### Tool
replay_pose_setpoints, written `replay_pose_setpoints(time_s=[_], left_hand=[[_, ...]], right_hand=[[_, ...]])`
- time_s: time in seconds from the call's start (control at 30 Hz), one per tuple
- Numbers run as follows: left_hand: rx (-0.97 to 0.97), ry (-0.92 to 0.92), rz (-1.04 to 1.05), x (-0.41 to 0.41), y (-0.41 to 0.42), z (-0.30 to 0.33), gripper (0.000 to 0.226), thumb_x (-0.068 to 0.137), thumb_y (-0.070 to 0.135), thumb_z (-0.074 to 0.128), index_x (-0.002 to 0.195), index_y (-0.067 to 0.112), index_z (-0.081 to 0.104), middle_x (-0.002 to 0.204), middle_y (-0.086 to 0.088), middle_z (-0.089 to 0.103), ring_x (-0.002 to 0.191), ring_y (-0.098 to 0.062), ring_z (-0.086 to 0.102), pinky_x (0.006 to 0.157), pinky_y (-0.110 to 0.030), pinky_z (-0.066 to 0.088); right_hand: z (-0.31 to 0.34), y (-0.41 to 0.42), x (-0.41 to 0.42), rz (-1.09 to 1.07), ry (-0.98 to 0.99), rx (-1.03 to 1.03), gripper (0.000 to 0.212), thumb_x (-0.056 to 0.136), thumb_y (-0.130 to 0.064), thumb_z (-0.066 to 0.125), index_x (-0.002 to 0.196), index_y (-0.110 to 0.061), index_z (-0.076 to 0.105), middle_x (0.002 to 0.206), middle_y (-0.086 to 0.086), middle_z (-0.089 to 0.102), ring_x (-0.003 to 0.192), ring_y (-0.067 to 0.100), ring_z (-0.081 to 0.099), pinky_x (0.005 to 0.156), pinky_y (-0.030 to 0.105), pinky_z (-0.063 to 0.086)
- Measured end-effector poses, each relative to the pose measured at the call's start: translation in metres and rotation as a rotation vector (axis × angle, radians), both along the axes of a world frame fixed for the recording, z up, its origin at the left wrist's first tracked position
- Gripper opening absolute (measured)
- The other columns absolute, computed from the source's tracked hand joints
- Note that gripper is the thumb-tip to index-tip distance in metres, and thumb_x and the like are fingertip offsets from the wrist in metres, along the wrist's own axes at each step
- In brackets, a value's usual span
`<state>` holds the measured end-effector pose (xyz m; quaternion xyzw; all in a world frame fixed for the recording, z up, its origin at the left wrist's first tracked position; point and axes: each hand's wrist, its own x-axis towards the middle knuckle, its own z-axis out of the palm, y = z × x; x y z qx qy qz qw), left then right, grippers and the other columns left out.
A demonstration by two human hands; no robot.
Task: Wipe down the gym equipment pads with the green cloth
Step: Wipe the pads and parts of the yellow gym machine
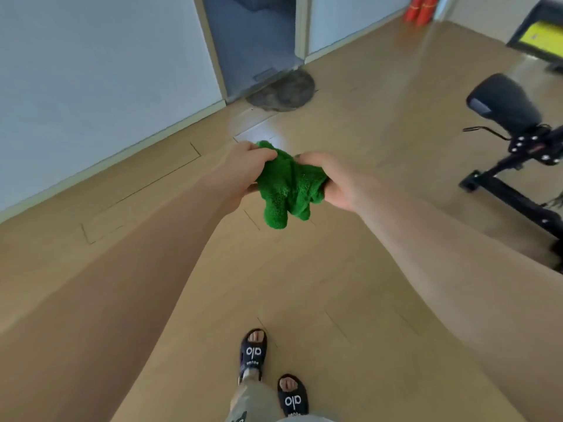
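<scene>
A crumpled green cloth hangs in the air in front of me, over the wooden floor. My left hand grips its left side and my right hand grips its right side, both arms stretched forward. A black padded seat of a gym machine stands at the right, apart from the cloth and hands. Its black frame runs along the floor below it.
A grey round mat lies at a doorway at the back. Red cylinders stand by the far wall. Another machine with a yellow panel sits at the top right. My feet in black slides are on the wooden floor below.
</scene>
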<state>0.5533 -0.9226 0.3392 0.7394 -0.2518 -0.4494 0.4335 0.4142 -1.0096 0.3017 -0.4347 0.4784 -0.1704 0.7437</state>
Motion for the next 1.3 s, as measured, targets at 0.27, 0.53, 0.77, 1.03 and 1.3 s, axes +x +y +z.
replay_pose_setpoints(time_s=[0.27, 0.53, 0.77, 1.03, 1.3], left_hand=[[0.021, -0.052, -0.328, -0.06, -0.188, -0.013, 0.028, 0.092, 0.017, 0.058, 0.118, 0.016, 0.05, 0.108, -0.01, 0.063, 0.094, -0.022, 0.065, 0.062, -0.029, 0.053], [0.022, -0.076, -0.763, -0.135, -0.372, -0.008, 0.019, 0.086, 0.012, 0.059, 0.102, 0.02, 0.066, 0.101, -0.004, 0.066, 0.091, -0.018, 0.065, 0.077, -0.03, 0.058], [-0.047, -0.291, -1.033, -0.21, -0.51, 0.011, 0.055, 0.05, 0.019, 0.073, 0.104, 0.027, 0.064, 0.111, -0.014, 0.062, 0.097, -0.03, 0.065, 0.089, -0.044, 0.056], [-0.034, -0.25, -1.051, -0.285, -0.673, 0.008, 0.053, 0.052, 0.008, 0.075, 0.101, 0.027, 0.066, 0.112, -0.009, 0.058, 0.101, -0.027, 0.06, 0.083, -0.038, 0.056], [-0.042, -0.154, -1.011, -0.33, -0.846, 0.018, 0.043, 0.058, -0.006, 0.059, 0.087, 0.024, 0.069, 0.108, -0.012, 0.064, 0.104, -0.03, 0.061, 0.091, -0.047, 0.056]], right_hand=[[-0.004, -0.136, -0.092, -0.316, 0.185, -0.055, 0.05, 0.091, 0.012, 0.06, 0.135, -0.008, 0.05, 0.121, 0.015, 0.057, 0.107, 0.027, 0.061, 0.08, 0.033, 0.055], [0.003, -0.271, -0.168, -0.593, 0.487, -0.246, 0.028, 0.082, 0.004, 0.066, 0.103, -0.014, 0.063, 0.091, 0.005, 0.06, 0.091, 0.026, 0.061, 0.089, 0.042, 0.055], [0.013, -0.393, -0.255, -0.706, 0.612, -0.393, 0.026, 0.086, 0.006, 0.062, 0.09, -0.019, 0.066, 0.077, -0.005, 0.051, 0.072, 0.013, 0.051, 0.058, 0.027, 0.04], [0.016, -0.54, -0.322, -0.573, 0.669, -0.483, 0.027, 0.086, -0.006, 0.058, 0.089, -0.027, 0.074, 0.094, -0.004, 0.069, 0.085, 0.013, 0.059, 0.071, 0.029, 0.048], [0.027, -0.689, -0.356, -0.256, 0.597, -0.416, 0.026, 0.084, -0.034, 0.081, 0.106, -0.024, 0.07, 0.102, -0.001, 0.073, 0.094, 0.017, 0.07, 0.081, 0.035, 0.057]])
